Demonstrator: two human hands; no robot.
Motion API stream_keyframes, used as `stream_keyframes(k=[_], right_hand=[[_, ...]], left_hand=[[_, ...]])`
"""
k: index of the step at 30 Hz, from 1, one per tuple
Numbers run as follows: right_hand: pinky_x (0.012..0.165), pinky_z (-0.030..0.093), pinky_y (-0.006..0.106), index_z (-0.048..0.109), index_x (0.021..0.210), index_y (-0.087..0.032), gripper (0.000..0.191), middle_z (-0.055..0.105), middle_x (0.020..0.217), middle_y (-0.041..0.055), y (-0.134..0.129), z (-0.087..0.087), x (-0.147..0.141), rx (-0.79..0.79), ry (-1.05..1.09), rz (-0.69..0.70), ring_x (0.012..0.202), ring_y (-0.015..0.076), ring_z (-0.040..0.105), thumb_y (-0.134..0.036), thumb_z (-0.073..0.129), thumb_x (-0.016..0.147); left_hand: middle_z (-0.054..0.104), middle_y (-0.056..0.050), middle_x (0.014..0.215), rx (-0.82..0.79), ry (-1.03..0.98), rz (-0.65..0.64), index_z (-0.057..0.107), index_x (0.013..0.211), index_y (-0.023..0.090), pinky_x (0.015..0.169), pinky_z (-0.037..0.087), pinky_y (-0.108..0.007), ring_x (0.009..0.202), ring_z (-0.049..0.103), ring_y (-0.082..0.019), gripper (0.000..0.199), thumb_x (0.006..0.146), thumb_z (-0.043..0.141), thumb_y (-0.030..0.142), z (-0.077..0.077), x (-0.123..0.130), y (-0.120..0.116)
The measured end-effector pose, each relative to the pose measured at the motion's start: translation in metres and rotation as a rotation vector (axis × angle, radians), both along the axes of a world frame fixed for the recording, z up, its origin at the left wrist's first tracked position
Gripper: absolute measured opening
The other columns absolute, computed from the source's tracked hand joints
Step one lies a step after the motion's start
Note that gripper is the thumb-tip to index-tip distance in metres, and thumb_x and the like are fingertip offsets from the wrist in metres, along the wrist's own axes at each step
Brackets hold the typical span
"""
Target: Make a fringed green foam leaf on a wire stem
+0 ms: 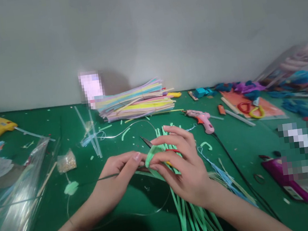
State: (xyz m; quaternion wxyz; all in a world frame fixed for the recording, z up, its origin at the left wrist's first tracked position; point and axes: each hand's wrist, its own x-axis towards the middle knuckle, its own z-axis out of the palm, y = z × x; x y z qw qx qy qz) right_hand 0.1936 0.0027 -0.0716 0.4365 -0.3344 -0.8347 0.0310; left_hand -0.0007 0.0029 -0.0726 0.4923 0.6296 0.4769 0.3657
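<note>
Your left hand (121, 172) is closed, with the thumb pressing on a thin dark stem (108, 176). Your right hand (186, 164) is mostly open, but its thumb and fingertips pinch a green fuzzy piece (153, 153). That piece is between your two hands, at the end of the stem that shows.

The fuzzy piece could slip or twist if your right hand pinches too softly. It could get squashed if you squeeze too hard. The stem could bend if your hands push different ways. The scissors (146, 141) lie under your right hand with the blades sticking out, so a finger could get poked if it drops down. The thin wire (139, 122) makes a big loop and could snag your arm. The pink glue gun (205, 121) could burn you if it is hot, but I can't tell.

Now count. You have one fuzzy piece in your hand and one fuzzy blob (71, 188) on the tabletop (134, 230), near one small bag of beads (66, 162). There are two glue guns, one pink and one yellow (0, 130). There are too many green fuzzy sticks (192, 219) crossing over to count.
</note>
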Motion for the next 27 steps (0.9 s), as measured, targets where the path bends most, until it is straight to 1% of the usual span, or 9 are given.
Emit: stream_keyframes(k=[6, 10, 12, 14, 16, 18, 21, 24, 27], right_hand=[[0.106, 0.043, 0.054, 0.065, 0.097, -0.023, 0.016, 0.061, 0.121, 0.0095, 0.001, 0.001, -0.001, -0.016, -0.003, 0.032, 0.123, 0.0260, 0.051, -0.013, 0.064, 0.086], [0.106, 0.042, 0.053, 0.066, 0.095, -0.022, 0.016, 0.061, 0.118, 0.0089, -0.001, -0.005, -0.001, -0.022, -0.008, 0.025, 0.125, 0.0271, 0.047, -0.009, 0.064, 0.085], [0.106, 0.042, 0.051, 0.066, 0.095, -0.021, 0.017, 0.061, 0.117, 0.0088, -0.002, -0.007, -0.001, -0.029, -0.011, 0.016, 0.126, 0.0277, 0.044, -0.009, 0.065, 0.084], [0.103, 0.044, 0.048, 0.066, 0.096, -0.021, 0.015, 0.060, 0.117, 0.0086, -0.004, -0.008, -0.001, -0.060, 0.008, -0.001, 0.122, 0.0267, 0.047, -0.011, 0.066, 0.085], [0.097, 0.048, 0.044, 0.065, 0.103, -0.022, 0.017, 0.059, 0.115, 0.0085, -0.006, -0.005, -0.003, -0.146, 0.034, 0.005, 0.113, 0.0243, 0.052, -0.021, 0.068, 0.087], [0.094, 0.050, 0.041, 0.061, 0.116, -0.022, 0.032, 0.059, 0.115, 0.0088, -0.009, -0.001, -0.004, -0.315, 0.054, 0.060, 0.109, 0.0231, 0.055, -0.035, 0.068, 0.087], [0.100, 0.048, 0.040, 0.055, 0.127, -0.024, 0.048, 0.059, 0.124, 0.0089, -0.014, 0.005, -0.007, -0.587, 0.078, 0.192, 0.116, 0.0234, 0.055, -0.048, 0.066, 0.086], [0.105, 0.044, 0.042, 0.054, 0.128, -0.027, 0.041, 0.059, 0.130, 0.0075, -0.016, 0.006, -0.008, -0.706, 0.126, 0.222, 0.122, 0.0229, 0.054, -0.044, 0.061, 0.091], [0.097, 0.049, 0.039, 0.055, 0.125, -0.028, 0.032, 0.062, 0.124, 0.0067, -0.014, 0.003, -0.007, -0.811, 0.236, 0.142, 0.112, 0.0209, 0.059, -0.041, 0.053, 0.096]], left_hand=[[0.076, -0.002, 0.084, -0.016, -0.039, -0.057, 0.078, 0.090, 0.023, 0.075, 0.056, -0.028, 0.081, 0.069, -0.018, 0.035, 0.097, 0.049, 0.041, 0.002, 0.003, 0.000], [0.076, -0.003, 0.086, -0.030, -0.040, -0.084, 0.077, 0.090, 0.022, 0.076, 0.056, -0.028, 0.081, 0.069, -0.018, 0.034, 0.097, 0.049, 0.040, 0.001, 0.004, 0.000], [0.075, -0.003, 0.084, -0.037, -0.024, -0.073, 0.076, 0.087, 0.021, 0.076, 0.055, -0.028, 0.081, 0.069, -0.018, 0.035, 0.097, 0.049, 0.042, 0.000, 0.004, 0.001], [0.073, -0.002, 0.079, -0.050, -0.003, -0.030, 0.074, 0.081, 0.021, 0.070, 0.055, -0.026, 0.076, 0.067, -0.017, 0.037, 0.096, 0.050, 0.045, -0.001, 0.003, 0.003], [0.068, -0.001, 0.072, -0.078, 0.030, 0.009, 0.069, 0.076, 0.021, 0.059, 0.053, -0.024, 0.067, 0.064, -0.016, 0.039, 0.095, 0.050, 0.048, -0.003, 0.002, 0.006], [0.063, 0.001, 0.066, -0.108, 0.075, 0.015, 0.066, 0.076, 0.020, 0.052, 0.049, -0.022, 0.059, 0.060, -0.014, 0.038, 0.094, 0.050, 0.050, -0.005, 0.000, 0.009], [0.062, 0.002, 0.067, -0.091, 0.151, 0.014, 0.066, 0.080, 0.020, 0.050, 0.049, -0.022, 0.057, 0.060, -0.014, 0.037, 0.095, 0.049, 0.049, -0.009, -0.004, 0.012], [0.065, 0.002, 0.070, -0.034, 0.227, 0.014, 0.067, 0.083, 0.020, 0.053, 0.050, -0.023, 0.059, 0.063, -0.015, 0.035, 0.095, 0.048, 0.047, -0.009, -0.010, 0.016], [0.068, 0.001, 0.066, 0.078, 0.370, 0.047, 0.069, 0.087, 0.022, 0.054, 0.049, -0.024, 0.060, 0.066, -0.017, 0.034, 0.096, 0.047, 0.046, -0.009, -0.018, 0.024]])
